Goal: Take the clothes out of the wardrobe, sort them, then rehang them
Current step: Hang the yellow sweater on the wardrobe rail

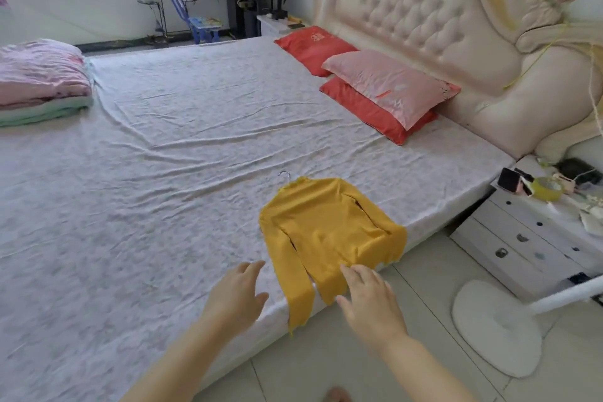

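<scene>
Yellow top [329, 232]: laid flat at the near edge of the bed [163, 157], still on a hanger; only the metal hook [284, 174] is seen, above the collar. One sleeve and part of the hem are draped over the mattress edge toward the floor.
Left hand [235, 299]: held palm down over the sheet, just left of the hanging sleeve. Fingers are loosely spread and slightly curled; nothing is gripped. Contact with the sheet cannot be told.
Right hand [368, 300]: held palm down at the hem of the top. Fingers are spread apart; the fingertips [347, 269] are seen at the hem fabric, and nothing is pinched.
Pillows [385, 88]: stacked by the headboard, well apart from the top.
Folded bedding [42, 81]: placed at the far left of the bed.
</scene>
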Action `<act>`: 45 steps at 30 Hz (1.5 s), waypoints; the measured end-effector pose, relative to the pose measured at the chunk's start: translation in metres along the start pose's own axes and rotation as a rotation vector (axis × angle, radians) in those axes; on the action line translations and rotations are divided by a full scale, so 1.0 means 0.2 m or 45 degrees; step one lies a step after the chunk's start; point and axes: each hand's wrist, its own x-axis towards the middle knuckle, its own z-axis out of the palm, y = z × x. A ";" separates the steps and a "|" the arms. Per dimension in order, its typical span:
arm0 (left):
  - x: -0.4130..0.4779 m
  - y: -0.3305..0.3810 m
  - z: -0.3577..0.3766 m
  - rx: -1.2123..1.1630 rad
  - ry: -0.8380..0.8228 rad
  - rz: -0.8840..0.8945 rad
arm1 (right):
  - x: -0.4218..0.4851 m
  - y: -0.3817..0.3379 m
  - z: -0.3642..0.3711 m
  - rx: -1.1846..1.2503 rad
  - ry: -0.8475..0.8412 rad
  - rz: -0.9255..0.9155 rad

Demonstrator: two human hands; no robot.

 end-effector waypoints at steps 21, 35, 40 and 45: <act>1.35 0.23 -0.08 -0.206 -0.072 -0.299 | 1.56 0.47 -0.15 -0.107 -0.363 -0.168; 2.08 -0.08 0.22 -0.323 -0.101 -0.524 | 2.65 0.50 0.39 -0.214 -0.626 -0.331; 2.35 -0.20 0.47 -0.367 -0.058 -0.586 | 3.06 0.56 0.73 -0.309 -0.568 -0.339; 2.44 -0.25 0.70 -0.368 -0.057 -0.623 | 3.25 0.63 1.03 -0.343 -0.474 -0.276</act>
